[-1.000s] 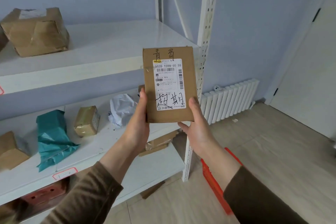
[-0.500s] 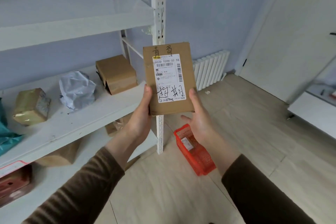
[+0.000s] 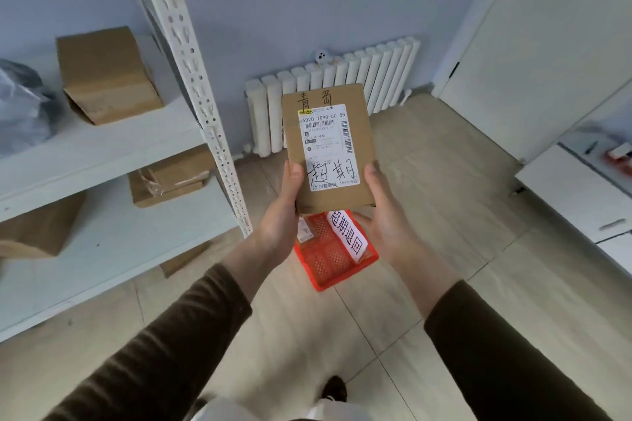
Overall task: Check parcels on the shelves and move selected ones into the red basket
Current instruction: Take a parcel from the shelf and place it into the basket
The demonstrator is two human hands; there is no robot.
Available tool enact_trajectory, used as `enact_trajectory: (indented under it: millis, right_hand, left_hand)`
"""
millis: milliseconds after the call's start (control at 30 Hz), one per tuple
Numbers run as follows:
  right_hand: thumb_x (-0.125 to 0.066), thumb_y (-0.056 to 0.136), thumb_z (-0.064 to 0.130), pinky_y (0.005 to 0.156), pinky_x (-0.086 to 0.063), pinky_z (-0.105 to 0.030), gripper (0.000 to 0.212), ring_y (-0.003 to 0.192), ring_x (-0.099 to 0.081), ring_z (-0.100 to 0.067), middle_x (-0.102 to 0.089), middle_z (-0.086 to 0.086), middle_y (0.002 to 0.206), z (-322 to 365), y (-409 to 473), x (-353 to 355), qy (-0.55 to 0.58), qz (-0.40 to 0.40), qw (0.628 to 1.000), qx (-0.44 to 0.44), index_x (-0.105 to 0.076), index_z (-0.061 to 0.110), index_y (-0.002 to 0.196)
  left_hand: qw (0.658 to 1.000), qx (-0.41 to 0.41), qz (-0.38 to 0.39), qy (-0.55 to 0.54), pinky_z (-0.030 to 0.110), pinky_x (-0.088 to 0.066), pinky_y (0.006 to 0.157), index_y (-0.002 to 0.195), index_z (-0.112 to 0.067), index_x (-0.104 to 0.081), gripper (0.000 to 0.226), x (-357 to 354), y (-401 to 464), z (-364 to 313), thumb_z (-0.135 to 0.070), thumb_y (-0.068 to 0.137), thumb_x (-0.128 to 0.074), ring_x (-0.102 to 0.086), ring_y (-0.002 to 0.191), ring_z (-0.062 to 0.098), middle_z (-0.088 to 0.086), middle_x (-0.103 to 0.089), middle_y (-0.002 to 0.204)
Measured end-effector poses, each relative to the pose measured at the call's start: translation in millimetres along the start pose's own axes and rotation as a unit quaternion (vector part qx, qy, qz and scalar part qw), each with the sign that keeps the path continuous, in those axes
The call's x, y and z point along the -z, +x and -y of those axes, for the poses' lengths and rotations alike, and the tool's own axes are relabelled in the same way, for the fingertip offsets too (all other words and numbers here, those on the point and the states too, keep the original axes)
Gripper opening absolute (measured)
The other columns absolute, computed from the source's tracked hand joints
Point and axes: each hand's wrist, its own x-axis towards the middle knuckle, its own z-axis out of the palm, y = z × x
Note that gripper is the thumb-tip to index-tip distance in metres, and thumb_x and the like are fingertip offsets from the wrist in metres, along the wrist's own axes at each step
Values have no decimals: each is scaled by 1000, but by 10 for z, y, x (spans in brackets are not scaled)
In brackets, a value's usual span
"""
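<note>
I hold a flat brown cardboard parcel [image 3: 330, 147] upright in front of me, its white shipping label and black handwriting facing me. My left hand [image 3: 282, 215] grips its lower left edge and my right hand [image 3: 384, 212] grips its lower right edge. Directly below the parcel, on the floor, stands the red basket [image 3: 333, 260] with a white handwritten sign on its rim; the parcel and my hands hide part of it. Something small lies inside the basket.
White metal shelves [image 3: 102, 150] stand at the left with brown boxes [image 3: 106, 75] and a grey bag [image 3: 20, 109]; a perforated post [image 3: 205, 113] slants beside my left hand. A white radiator [image 3: 342, 79] lines the back wall. White furniture [image 3: 574, 195] sits at the right.
My view has swung right and down, away from the shelves. The parcel stays in both hands and now hangs over the red basket, which has come into fuller view.
</note>
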Motion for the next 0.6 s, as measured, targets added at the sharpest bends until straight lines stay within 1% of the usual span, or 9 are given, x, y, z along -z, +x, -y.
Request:
enact_trajectory:
  millis: [33,100,167,267,333,400,467,533,600]
  right_hand:
    - [-65,82,76,120,-38,-55,63,136,-58,-23,-68,10,137,-28,67,94,-1,0,1000,-7,-54,47,136]
    - [-59,92,68,119,-39,-52,55,135,-58,-22,-68,8,136,-92,224,239,-8,-10,1000,-16,-52,41,139]
    - [-56,99,58,114,-44,-45,47,133,-58,-21,-68,6,133,-153,390,328,-8,-18,1000,-24,-50,34,139]
    - [-58,100,50,97,-52,-34,44,126,-62,-20,-68,1,128,-222,654,388,8,-26,999,-46,-48,25,135]
    - [-61,99,48,98,-53,-35,47,124,-63,-20,-68,-3,129,-281,877,419,12,-28,998,-59,-48,22,135]
    - [-62,99,46,102,-52,-35,45,123,-64,-19,-68,-4,128,-346,1100,462,10,-31,997,-65,-49,22,134]
    - [-63,99,45,101,-52,-34,38,122,-64,-18,-69,-2,127,-429,1350,518,12,-33,997,-69,-51,24,130]
    - [-63,99,46,105,-51,-38,37,126,-63,-18,-67,-3,132,-559,1575,603,15,-35,996,-74,-54,27,129]
    - [-63,100,47,110,-50,-41,40,131,-60,-18,-61,-3,140,-741,1783,682,5,-40,996,-79,-54,29,135]
  left_hand:
    - [1000,4,-4,-4,37,-36,119,159,-31,-39,61,-66,41,82,-61,106,-33,-52,143,9,-9,-60,152]
    - [1000,21,-12,-16,40,-33,121,157,-37,-41,61,-155,126,201,-64,102,-37,-52,142,8,-12,-61,150]
    - [998,47,-27,-29,41,-33,120,155,-43,-42,57,-184,244,297,-66,102,-39,-53,140,7,-17,-62,148]
    - [995,72,-51,-47,41,-40,115,155,-44,-41,52,-157,476,420,-59,106,-40,-53,139,10,-16,-63,147]
    - [993,84,-60,-54,40,-42,115,156,-44,-39,52,-128,680,521,-56,105,-45,-52,142,13,-13,-61,149]
    - [992,94,-67,-54,35,-47,108,155,-40,-39,51,-94,878,632,-48,106,-50,-55,140,15,-9,-62,149]
    - [990,101,-74,-59,27,-54,96,154,-35,-41,50,-61,1101,759,-40,106,-55,-61,134,15,-5,-65,146]
    - [987,116,-78,-76,21,-59,83,153,-31,-43,50,-24,1330,932,-35,105,-58,-70,120,11,-3,-68,141]
    - [983,126,-92,-100,17,-60,74,152,-30,-44,50,1,1554,1123,-32,105,-59,-75,102,2,-4,-70,134]
